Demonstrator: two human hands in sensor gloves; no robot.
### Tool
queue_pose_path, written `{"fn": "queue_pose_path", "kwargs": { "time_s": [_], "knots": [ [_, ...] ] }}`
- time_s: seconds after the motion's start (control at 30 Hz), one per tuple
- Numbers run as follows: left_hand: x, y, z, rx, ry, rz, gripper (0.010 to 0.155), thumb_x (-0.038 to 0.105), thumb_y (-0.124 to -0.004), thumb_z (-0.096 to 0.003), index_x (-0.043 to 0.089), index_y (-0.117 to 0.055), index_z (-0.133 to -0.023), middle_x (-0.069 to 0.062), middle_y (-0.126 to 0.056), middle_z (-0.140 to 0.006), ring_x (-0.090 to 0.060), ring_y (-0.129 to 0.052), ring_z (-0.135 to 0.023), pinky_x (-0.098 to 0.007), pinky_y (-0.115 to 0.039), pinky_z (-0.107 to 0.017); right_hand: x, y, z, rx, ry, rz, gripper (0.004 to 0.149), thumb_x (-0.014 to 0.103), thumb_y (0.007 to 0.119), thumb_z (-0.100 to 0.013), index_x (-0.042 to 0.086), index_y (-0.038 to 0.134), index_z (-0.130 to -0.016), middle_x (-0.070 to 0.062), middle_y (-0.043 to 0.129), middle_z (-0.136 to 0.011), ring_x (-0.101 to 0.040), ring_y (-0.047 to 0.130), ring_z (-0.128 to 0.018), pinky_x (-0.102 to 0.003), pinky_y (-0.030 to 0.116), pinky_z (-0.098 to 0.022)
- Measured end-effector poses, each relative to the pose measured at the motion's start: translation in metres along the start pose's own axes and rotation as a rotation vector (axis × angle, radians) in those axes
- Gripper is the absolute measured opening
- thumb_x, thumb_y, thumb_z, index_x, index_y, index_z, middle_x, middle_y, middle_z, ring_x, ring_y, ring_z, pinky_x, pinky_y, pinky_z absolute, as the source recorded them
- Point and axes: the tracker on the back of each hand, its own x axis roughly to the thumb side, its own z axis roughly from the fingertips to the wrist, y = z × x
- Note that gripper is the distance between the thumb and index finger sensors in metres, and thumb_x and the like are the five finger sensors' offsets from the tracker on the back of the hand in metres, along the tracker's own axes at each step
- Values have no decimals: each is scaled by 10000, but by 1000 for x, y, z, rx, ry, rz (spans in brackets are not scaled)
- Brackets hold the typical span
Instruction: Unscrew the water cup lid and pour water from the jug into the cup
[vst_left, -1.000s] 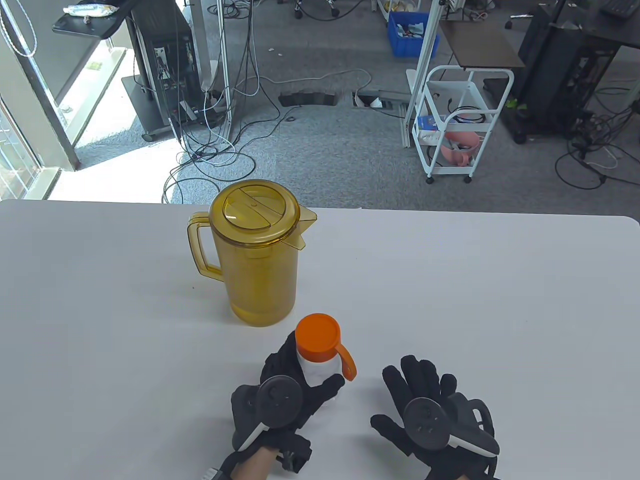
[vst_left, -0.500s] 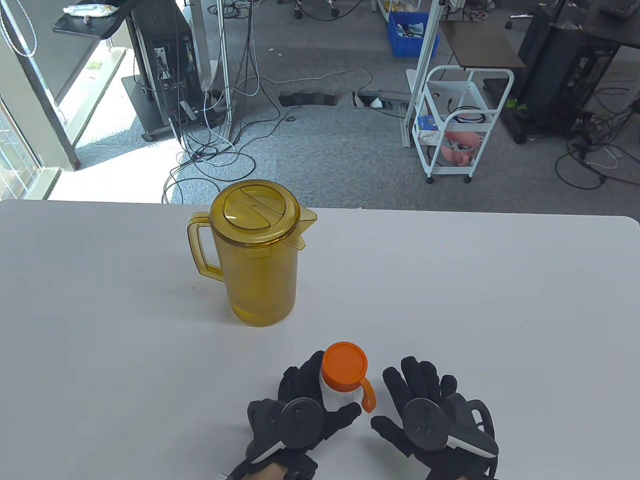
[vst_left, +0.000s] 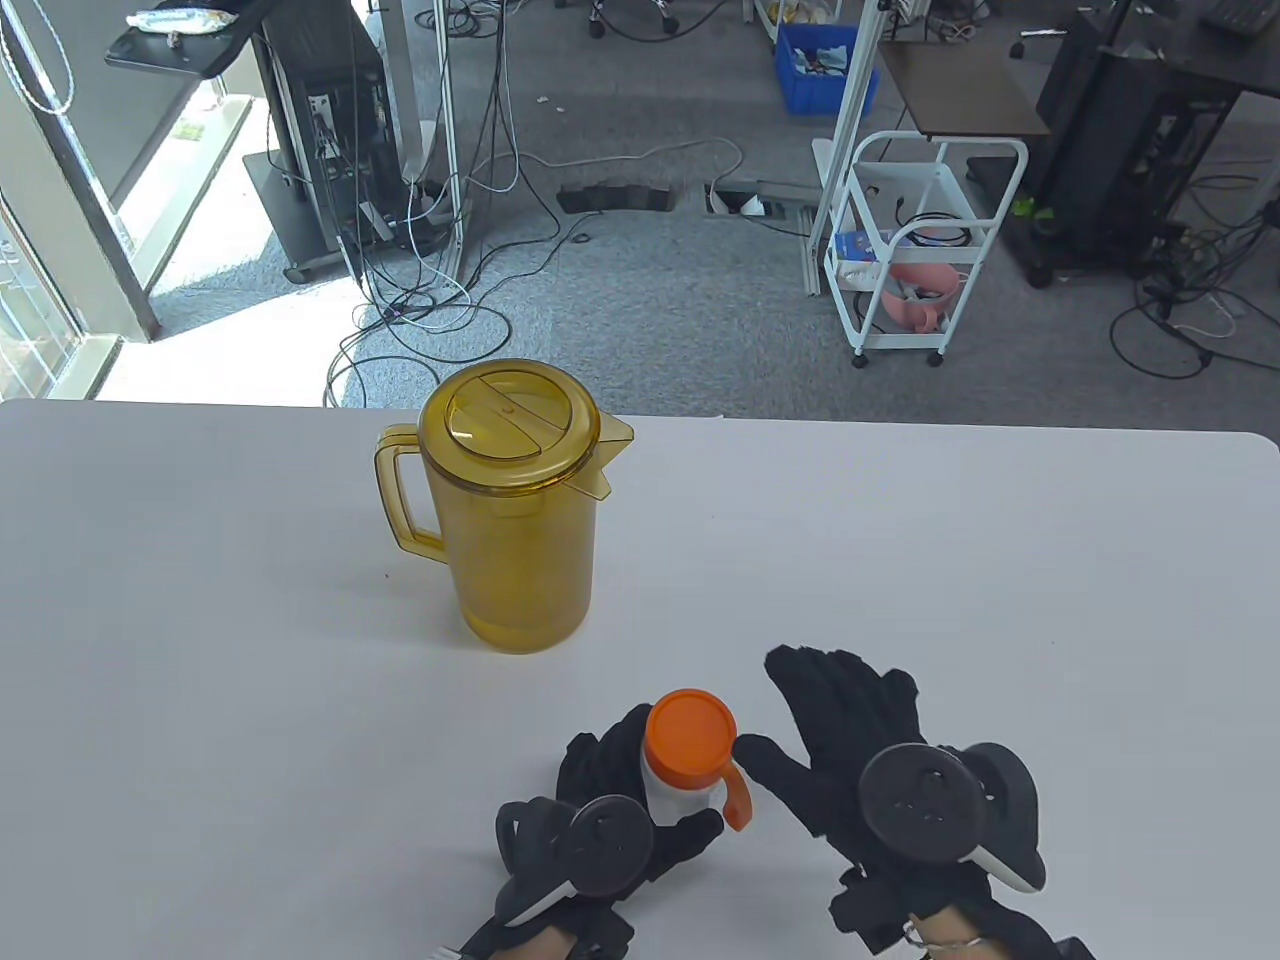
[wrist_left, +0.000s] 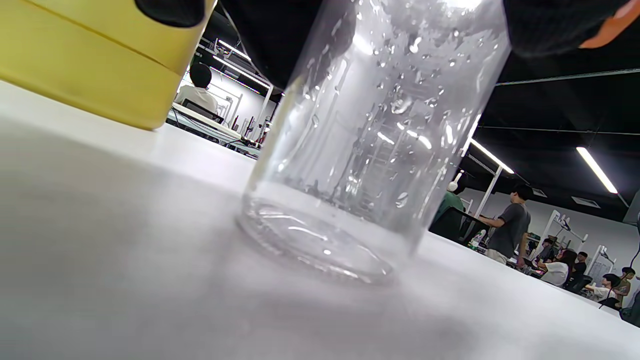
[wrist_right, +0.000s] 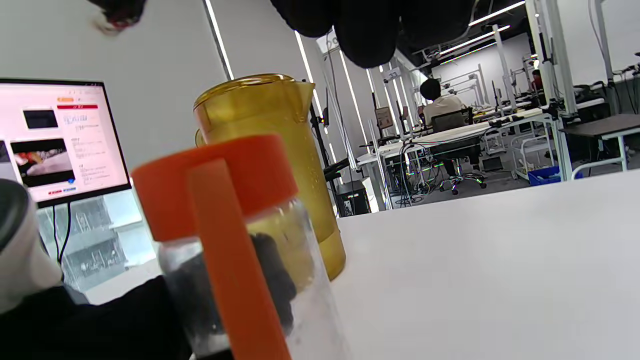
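A clear water cup (vst_left: 680, 792) stands near the table's front edge, wearing an orange screw lid (vst_left: 690, 736) with an orange strap (vst_left: 738, 797). My left hand (vst_left: 610, 800) grips the cup's body, fingers behind it and thumb in front. The right hand (vst_left: 830, 740) hovers beside the lid with fingers spread, its thumb tip close to the lid's rim. A yellow translucent jug (vst_left: 515, 505) with closed lid stands behind, handle to the left. In the left wrist view the cup (wrist_left: 365, 140) is empty with droplets inside. In the right wrist view the lid (wrist_right: 215, 182) and jug (wrist_right: 270, 150) show.
The white table (vst_left: 1000, 560) stretches wide to the right and left of the jug. Beyond its far edge lie a grey floor with cables (vst_left: 440, 300), a white trolley (vst_left: 915, 250) and a blue crate (vst_left: 825, 65).
The left hand drew the cup back towards the front edge and to the right. The right hand has since lifted and moved forward and left, up to the lid.
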Motion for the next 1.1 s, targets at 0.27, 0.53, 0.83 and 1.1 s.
{"fn": "queue_pose_path", "kwargs": {
  "time_s": [0.27, 0.53, 0.83, 1.1],
  "knots": [
    [1, -1, -1, -8, 3, -6, 1115, 835, -532, -479, 39, -149, -1159, -112, -440, -1162, -227, -700, -1069, -623, -492, -807, 56, 24, -76, 594, 83, 396, 874, 679, 614, -561, 33, 560, -1147, -287, 780, -975, -492, 863, -750, -682, 617, -559],
    [1, -1, -2, -16, 2, 0, 1113, 836, -533, -479, 43, -150, -1158, -107, -441, -1161, -225, -699, -1068, -626, -467, -814, 63, 37, -81, 637, 16, 567, 847, 698, 607, -535, 63, 629, -1096, -223, 854, -857, -375, 909, -668, -622, 643, -569],
    [2, -2, -4, -18, -18, -28, 1112, 846, -514, -475, 39, -170, -1158, -103, -467, -1154, -213, -721, -1059, -619, -477, -814, 63, 38, -72, 669, -195, 535, 796, 591, 749, -496, 228, 472, -1148, -235, 599, -1088, -462, 735, -891, -653, 518, -680],
    [3, -2, -4, -19, -17, -32, 1113, 846, -513, -476, 34, -172, -1157, -107, -470, -1151, -217, -724, -1055, -623, -482, -808, 78, 41, -69, 792, -312, 686, 815, 332, 873, -476, 342, 338, -1092, -66, 285, -1205, -394, 422, -1128, -709, 428, -703]
  ]
}}
